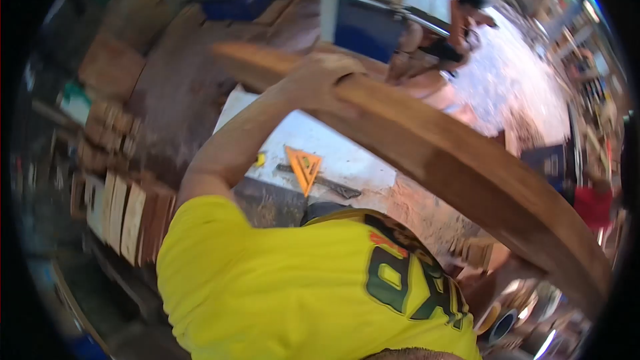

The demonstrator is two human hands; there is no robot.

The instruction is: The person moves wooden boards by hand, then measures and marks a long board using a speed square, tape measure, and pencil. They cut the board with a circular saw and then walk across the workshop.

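Observation:
A long, thick wooden beam (427, 140) runs slantwise across the view, from upper left to lower right, in front of my chest. My left hand (327, 80) is closed over its upper edge, fingers wrapped round the wood. At the lower right my right hand (517, 270) is against the underside of the beam, its fingers mostly hidden by it. Below the beam lies a white board (347, 150). On it are an orange triangular square (305, 168), a long dark tool (327, 184) and a small yellow object (260, 159).
Stacked wood pieces (123, 220) stand at the left. A blue bin (373, 23) is beyond the beam, with a crouching person (453, 33) beside it. Another person in red (593, 207) is at the far right. Sawdust (433, 213) covers the surface by the board.

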